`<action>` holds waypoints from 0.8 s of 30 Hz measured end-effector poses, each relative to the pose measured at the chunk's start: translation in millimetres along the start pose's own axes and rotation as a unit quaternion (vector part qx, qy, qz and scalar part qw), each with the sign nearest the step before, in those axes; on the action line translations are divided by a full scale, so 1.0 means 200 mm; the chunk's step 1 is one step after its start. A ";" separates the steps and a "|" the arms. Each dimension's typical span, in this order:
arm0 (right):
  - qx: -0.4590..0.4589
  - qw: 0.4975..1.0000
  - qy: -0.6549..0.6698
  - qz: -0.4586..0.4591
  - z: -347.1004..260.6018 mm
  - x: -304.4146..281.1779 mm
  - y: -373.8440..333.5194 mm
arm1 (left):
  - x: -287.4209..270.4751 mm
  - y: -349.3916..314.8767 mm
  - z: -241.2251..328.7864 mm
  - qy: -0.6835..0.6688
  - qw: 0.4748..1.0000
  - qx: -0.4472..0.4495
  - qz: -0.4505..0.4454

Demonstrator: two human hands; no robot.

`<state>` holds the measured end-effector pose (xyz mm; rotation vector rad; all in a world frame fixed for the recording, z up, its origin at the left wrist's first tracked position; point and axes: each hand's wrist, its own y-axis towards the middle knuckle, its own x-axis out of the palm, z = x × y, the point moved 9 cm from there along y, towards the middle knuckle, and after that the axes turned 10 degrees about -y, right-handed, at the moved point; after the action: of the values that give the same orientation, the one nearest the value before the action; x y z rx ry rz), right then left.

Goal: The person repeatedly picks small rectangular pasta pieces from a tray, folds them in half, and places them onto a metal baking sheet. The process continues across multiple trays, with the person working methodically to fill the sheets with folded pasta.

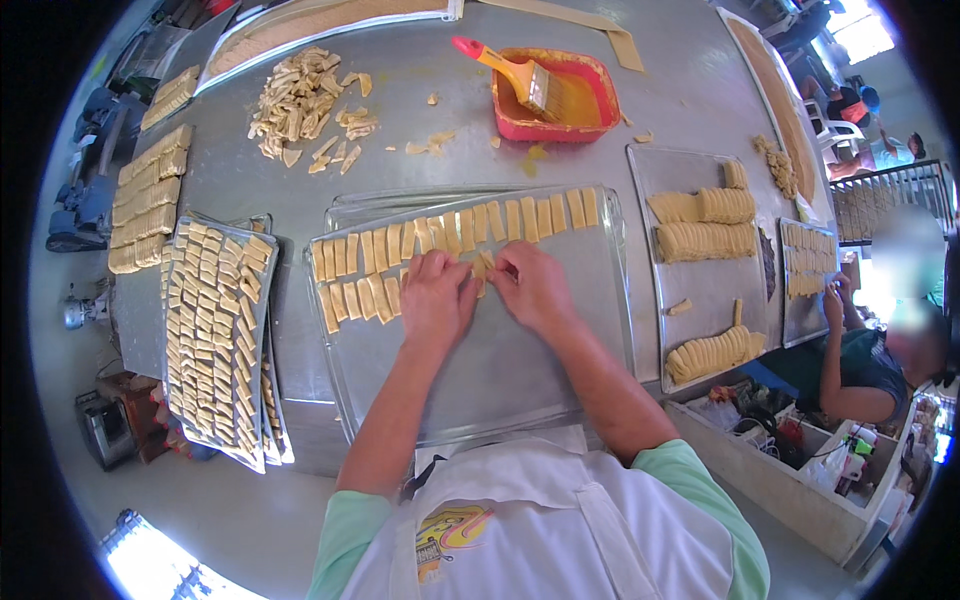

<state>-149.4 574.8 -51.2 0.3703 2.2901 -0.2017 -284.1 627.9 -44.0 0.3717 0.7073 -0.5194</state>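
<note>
Both hands work close together over the wide, shallow, silvery metal baking tray (560, 370) in the middle of the grey steel desk (400, 165). The left hand (435, 300) and the right hand (535, 288) meet at a small pale-yellow strip of raw dough (482, 266), and the fingers of each look pinched on it from either side, though the tips are partly hidden.

That strip sits at the right end of the second, nearer row of dough strips (358, 298); a full row (455, 232) runs along the far edge of the tray. To do this well, I would judge that the piece should go down flat, parallel to its neighbours and just beside the last one, with a light pinch so the soft dough keeps its shape.

To the left lies a filled tray of small dough pieces (215, 340), and far left a loose heap of cut scraps (300, 100). A red plastic tub (565, 95) with an orange-handled brush (510, 72) sits far behind. To the right is a tray with stacked dough bundles (705, 225), where another person's hand (832, 300) works. Nothing blocks the bare near part of the tray.
</note>
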 end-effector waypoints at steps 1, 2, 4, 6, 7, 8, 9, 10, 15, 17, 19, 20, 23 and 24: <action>0.014 1.000 0.016 0.000 0.01 0.01 -0.01 | 0.01 0.00 -0.01 0.009 1.000 -0.001 -0.006; 0.026 0.999 0.036 -0.001 0.02 0.01 -0.02 | 0.01 0.00 -0.01 0.010 1.000 -0.002 -0.009; 0.056 0.995 0.074 0.021 0.05 0.00 -0.03 | 0.02 0.01 -0.01 0.010 1.000 0.001 -0.008; 0.099 0.987 0.115 0.057 0.09 -0.03 -0.05 | 0.01 0.02 0.01 0.005 1.000 0.004 -0.001; 0.103 0.989 0.082 0.067 0.09 -0.05 -0.06 | 0.01 0.03 0.02 0.005 1.000 0.008 -0.002; 0.116 0.989 0.054 0.068 0.11 -0.06 -0.06 | 0.02 0.04 0.02 0.001 1.000 0.011 -0.005; 0.128 0.989 0.029 0.072 0.12 -0.07 -0.07 | 0.02 0.05 0.03 -0.004 1.000 0.014 -0.008; 0.094 0.992 -0.021 0.080 0.10 -0.09 -0.06 | 0.02 0.05 0.03 0.002 1.000 0.018 -0.012; 0.083 0.990 -0.090 0.067 0.10 -0.08 -0.07 | 0.08 0.08 0.03 0.022 0.999 0.027 -0.012; 0.070 0.991 -0.109 0.035 0.08 0.00 -0.02 | 0.09 0.09 0.02 0.041 0.999 0.032 -0.002; 0.073 0.991 -0.112 0.018 0.12 -0.03 0.00 | 0.08 0.11 0.04 0.013 0.999 0.047 0.022; 0.078 0.992 -0.101 0.012 0.14 -0.06 -0.01 | 0.05 0.10 0.04 -0.016 0.998 0.050 0.034; 0.053 0.992 -0.099 0.062 0.31 -0.33 -0.03 | 0.01 0.06 0.02 0.008 0.999 0.041 -0.007; 0.034 0.991 -0.101 0.085 0.39 -0.44 -0.02 | 0.00 0.04 0.02 0.018 0.999 0.037 -0.012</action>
<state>-39.8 533.2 -38.3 0.5530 2.0445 -0.2214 -276.6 632.2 -40.2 0.4444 0.7296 -0.5633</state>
